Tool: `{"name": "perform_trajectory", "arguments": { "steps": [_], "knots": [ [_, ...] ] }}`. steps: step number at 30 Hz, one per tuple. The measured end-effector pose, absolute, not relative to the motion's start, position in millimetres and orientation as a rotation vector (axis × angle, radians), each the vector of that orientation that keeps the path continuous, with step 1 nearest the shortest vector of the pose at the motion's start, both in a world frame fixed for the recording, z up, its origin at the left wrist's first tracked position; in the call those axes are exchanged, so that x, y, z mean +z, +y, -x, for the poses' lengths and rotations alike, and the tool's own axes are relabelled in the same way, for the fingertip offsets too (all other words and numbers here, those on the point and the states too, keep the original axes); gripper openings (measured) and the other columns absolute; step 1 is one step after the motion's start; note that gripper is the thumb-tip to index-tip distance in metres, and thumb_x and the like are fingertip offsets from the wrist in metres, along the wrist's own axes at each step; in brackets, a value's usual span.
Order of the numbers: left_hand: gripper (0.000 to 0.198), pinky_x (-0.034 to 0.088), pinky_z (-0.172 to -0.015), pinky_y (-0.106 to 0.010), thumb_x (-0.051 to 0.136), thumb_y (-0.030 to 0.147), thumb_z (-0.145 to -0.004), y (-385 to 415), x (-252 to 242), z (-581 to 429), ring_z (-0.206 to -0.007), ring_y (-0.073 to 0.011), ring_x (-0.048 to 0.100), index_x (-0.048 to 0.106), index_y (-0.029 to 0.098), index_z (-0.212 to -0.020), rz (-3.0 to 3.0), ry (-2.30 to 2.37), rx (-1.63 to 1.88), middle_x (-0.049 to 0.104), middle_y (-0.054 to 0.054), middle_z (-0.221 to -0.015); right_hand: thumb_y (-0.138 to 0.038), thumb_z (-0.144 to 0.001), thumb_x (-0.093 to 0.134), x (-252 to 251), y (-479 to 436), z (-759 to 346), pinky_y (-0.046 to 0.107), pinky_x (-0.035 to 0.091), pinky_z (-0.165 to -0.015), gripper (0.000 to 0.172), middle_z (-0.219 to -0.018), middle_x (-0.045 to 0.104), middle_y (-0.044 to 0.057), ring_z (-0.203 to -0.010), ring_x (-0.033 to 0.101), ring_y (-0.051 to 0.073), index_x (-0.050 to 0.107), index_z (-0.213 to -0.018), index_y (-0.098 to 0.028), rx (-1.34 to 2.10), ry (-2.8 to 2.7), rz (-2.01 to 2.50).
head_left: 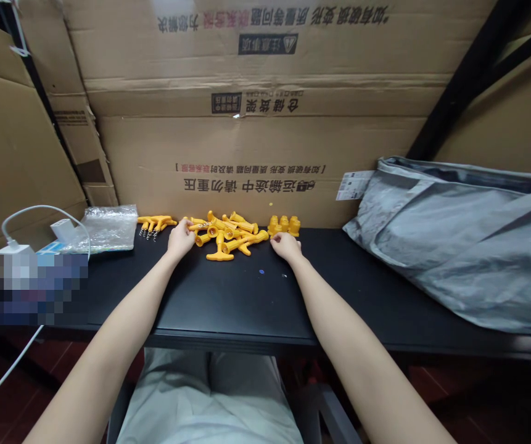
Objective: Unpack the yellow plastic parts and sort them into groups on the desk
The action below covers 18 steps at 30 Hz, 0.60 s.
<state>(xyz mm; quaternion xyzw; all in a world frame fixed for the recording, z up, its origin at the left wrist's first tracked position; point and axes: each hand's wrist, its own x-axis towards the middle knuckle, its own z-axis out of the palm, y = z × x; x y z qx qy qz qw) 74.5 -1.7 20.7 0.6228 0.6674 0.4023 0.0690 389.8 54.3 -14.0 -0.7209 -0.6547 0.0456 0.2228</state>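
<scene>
My left hand is closed around the handle of a yellow corkscrew, whose metal spiral points right over the pile. Right beside it lies a heap of yellow corkscrew parts, with T-shaped handles and hollow sleeves jumbled together. My right hand has its fingers drawn together at the heap's right end, just in front of a cluster of upright yellow caps. What those fingers hold, if anything, is hidden. Left of my left hand, several T-handled corkscrews lie with their bare spirals toward me.
A clear plastic bag and a white charger with cable lie on the left of the black table. At the right is a large grey bag. A cardboard wall closes off the back.
</scene>
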Motion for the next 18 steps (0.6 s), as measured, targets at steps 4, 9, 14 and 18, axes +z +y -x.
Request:
{"name": "perform_trajectory", "arguments": {
  "steps": [4, 9, 14, 18],
  "knots": [
    [0.027, 0.048, -0.061, -0.023, 0.050, 0.016, -0.080, 6, 16, -68, -0.061, -0.0121, 0.060, 0.059, 0.018, -0.104, -1.572, 1.821, 1.393, 0.064, 0.000, -0.074, -0.026, -0.086, 0.050, -12, 53, -389, 0.041, 0.041, -0.092, 0.023, -0.108, 0.071, 0.007, -0.107, 0.061, 0.025, 0.070, -0.096, -0.022, 0.143, -1.837, 1.997],
    [0.036, 0.048, -0.054, -0.021, 0.053, 0.014, -0.079, 10, 16, -62, -0.064, -0.0098, 0.060, 0.057, 0.016, -0.114, -1.288, 1.534, 1.592, 0.066, -0.006, -0.095, -0.027, -0.086, 0.050, -12, 53, -388, 0.041, 0.042, -0.091, 0.023, -0.108, 0.071, 0.008, -0.106, 0.061, 0.026, 0.070, -0.097, -0.021, 0.137, -1.873, 1.975],
    [0.052, 0.050, -0.058, -0.018, 0.060, 0.016, -0.079, 16, 17, -47, -0.085, -0.0119, 0.064, 0.048, 0.021, -0.129, -1.192, 1.470, 1.677, 0.057, -0.012, -0.126, -0.026, -0.086, 0.050, -11, 52, -387, 0.042, 0.043, -0.090, 0.024, -0.108, 0.071, 0.008, -0.106, 0.061, 0.026, 0.071, -0.097, -0.021, 0.131, -1.886, 1.963],
    [0.057, 0.053, -0.066, -0.020, 0.064, 0.025, -0.080, 21, 16, -33, -0.104, -0.0173, 0.063, 0.044, 0.024, -0.133, -1.157, 1.571, 1.728, 0.052, -0.012, -0.135, -0.026, -0.086, 0.050, -10, 51, -387, 0.043, 0.043, -0.092, 0.024, -0.109, 0.070, 0.008, -0.107, 0.061, 0.026, 0.071, -0.098, -0.021, 0.146, -1.887, 1.974]
  ]
}}
